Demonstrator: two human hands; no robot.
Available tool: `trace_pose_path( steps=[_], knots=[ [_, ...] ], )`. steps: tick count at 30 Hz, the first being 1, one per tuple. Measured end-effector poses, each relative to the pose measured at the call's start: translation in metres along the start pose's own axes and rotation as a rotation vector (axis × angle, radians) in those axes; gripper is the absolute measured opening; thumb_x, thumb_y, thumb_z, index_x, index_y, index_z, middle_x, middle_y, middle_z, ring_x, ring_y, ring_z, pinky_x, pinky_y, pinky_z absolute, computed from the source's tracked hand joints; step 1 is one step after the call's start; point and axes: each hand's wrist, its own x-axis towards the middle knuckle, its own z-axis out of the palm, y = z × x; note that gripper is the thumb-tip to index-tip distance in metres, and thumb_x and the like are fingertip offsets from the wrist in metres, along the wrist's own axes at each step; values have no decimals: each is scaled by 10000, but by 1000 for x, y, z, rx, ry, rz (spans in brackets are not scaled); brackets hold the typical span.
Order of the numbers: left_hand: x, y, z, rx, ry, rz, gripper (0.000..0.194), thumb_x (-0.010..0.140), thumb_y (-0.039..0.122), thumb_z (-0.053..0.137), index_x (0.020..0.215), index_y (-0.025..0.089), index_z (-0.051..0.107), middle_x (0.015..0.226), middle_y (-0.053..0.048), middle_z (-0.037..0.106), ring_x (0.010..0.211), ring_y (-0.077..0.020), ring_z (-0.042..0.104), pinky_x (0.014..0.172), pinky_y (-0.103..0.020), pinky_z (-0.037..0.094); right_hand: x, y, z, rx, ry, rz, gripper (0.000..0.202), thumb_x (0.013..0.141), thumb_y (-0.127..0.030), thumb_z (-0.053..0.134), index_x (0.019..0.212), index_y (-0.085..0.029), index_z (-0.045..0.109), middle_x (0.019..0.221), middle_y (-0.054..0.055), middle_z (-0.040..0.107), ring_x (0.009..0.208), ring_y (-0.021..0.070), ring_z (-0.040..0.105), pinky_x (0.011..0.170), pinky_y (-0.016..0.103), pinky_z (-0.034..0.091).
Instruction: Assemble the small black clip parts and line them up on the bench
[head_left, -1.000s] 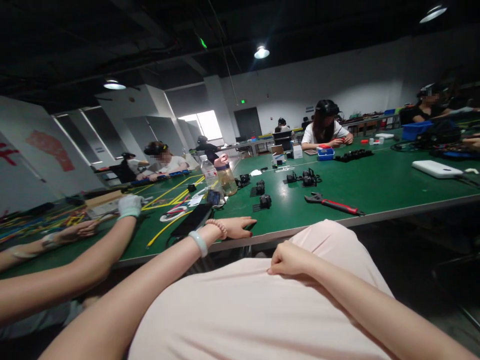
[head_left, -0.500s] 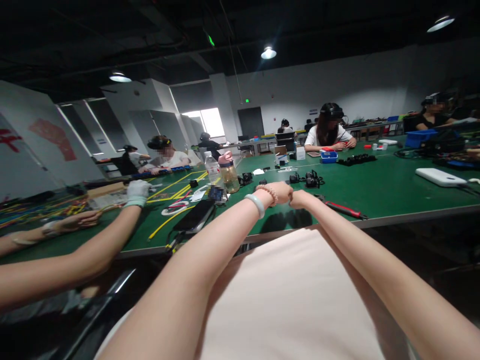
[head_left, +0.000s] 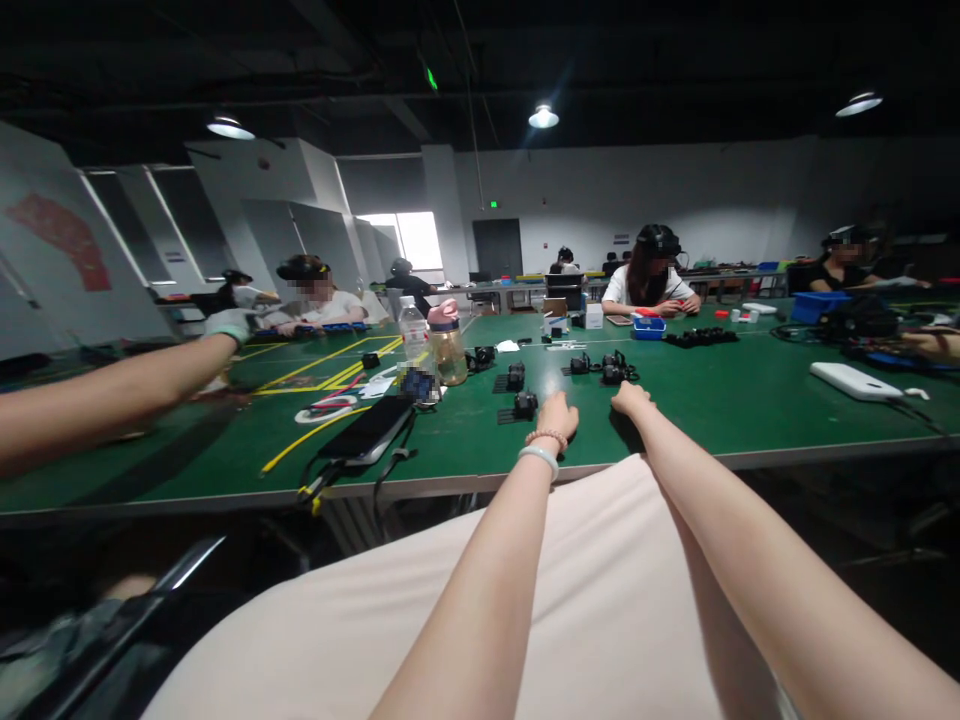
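My left hand (head_left: 559,415), wearing a beaded bracelet and a pale bangle, is low over the near part of the green table (head_left: 450,440). Its fingers are curled; what they hold, if anything, is hidden. Just left of it lies a small black device with a flat comb-like base (head_left: 525,405), with a similar black device (head_left: 514,377) behind. My right hand (head_left: 634,400) is apart from the left, its fingers closed in front of a black strapped device (head_left: 615,368). I cannot make out anything in that hand. Another black device (head_left: 580,364) lies beyond, between my hands.
At left are a phone (head_left: 367,430) with a cable, a white tape roll (head_left: 326,408), a water bottle (head_left: 412,330) and a pink-lidded bottle (head_left: 448,345). A co-worker's arm (head_left: 150,375) reaches in. A white power bank (head_left: 859,381) lies right, a blue bin (head_left: 649,327) farther back.
My hands, together before, have separated; the left moved down and left, uncovering the black devices. The red-handled pliers beside my right forearm no longer show. The co-worker's gloved hand moved farther left and away.
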Motion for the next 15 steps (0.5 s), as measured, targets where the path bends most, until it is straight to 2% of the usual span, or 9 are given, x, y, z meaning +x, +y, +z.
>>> trace_pose_path(
  steps=[2,4,7,10,15],
  knots=[
    [0,-2,1,8,-28,-5,362,773,294,373,1092,130,427,1124,-140,479,1052,-200,445,877,-293,344,5,3,3,17,38,123,397,758,-221,378,1145,-138,405,1142,201,403,1063,296,381,807,487,294],
    [-1,-2,3,37,-47,26,349,763,295,386,1065,131,449,1091,-138,501,1024,-203,466,858,-296,357,11,6,7,6,114,169,392,764,-185,347,1153,-159,390,1183,193,352,1107,303,317,826,506,256],
    [-3,-2,8,87,-35,74,332,753,284,394,1037,131,470,1043,-137,526,979,-212,493,826,-306,376,19,8,13,-51,199,53,417,750,-172,381,1167,-185,370,1194,170,323,1129,281,276,863,462,244],
    [-3,-3,11,105,-16,82,317,755,289,385,1011,131,485,1023,-138,534,958,-216,503,814,-313,382,27,7,17,-80,185,-70,473,735,-194,425,1199,-202,332,1189,159,315,1128,258,278,872,411,267],
    [-3,-4,12,104,-43,74,308,762,307,379,989,138,502,1036,-134,536,962,-215,503,817,-313,381,34,5,18,-117,135,-72,459,731,-206,432,1183,-167,362,1193,158,317,1135,242,284,880,401,281]
  ],
)
